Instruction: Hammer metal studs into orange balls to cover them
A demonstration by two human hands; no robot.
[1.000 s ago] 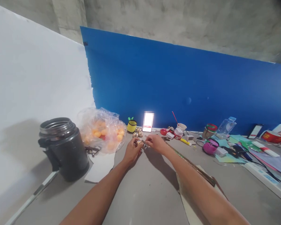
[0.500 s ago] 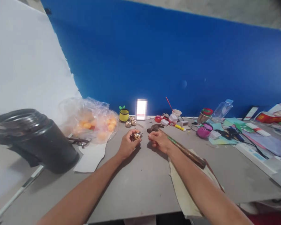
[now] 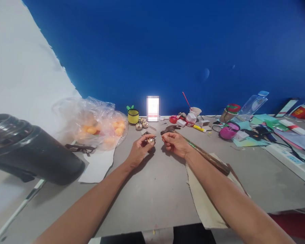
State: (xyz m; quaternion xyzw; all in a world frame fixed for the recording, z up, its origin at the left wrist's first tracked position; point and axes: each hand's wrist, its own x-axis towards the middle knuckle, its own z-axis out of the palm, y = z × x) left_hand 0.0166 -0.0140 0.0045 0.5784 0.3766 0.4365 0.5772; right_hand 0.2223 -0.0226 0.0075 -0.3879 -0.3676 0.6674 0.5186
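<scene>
Over the middle of the grey table (image 3: 152, 193), my left hand (image 3: 139, 150) is closed around a small shiny gold ball with a studded look (image 3: 150, 140), held between thumb and fingers. My right hand (image 3: 175, 144) is a short gap to the right of it, thumb and forefinger pinched together. Whatever the pinch holds, if anything, is too small to make out. A hammer (image 3: 205, 154) lies just beyond and partly under my right forearm, its head close to that hand. Several similar gold balls (image 3: 141, 125) sit behind my left hand.
On the left stand a large dark flask (image 3: 40, 149), glasses (image 3: 81, 148) and a plastic bag of orange fruit (image 3: 99, 125). At the back are a yellow pot (image 3: 133, 116), a bright screen (image 3: 153, 108) and a white cup (image 3: 195, 111). A power strip (image 3: 287, 156) and papers lie right.
The view has tilted up and shifted slightly. My left hand has turned the gold ball a little in its grip; my right hand stays pinched close by.
</scene>
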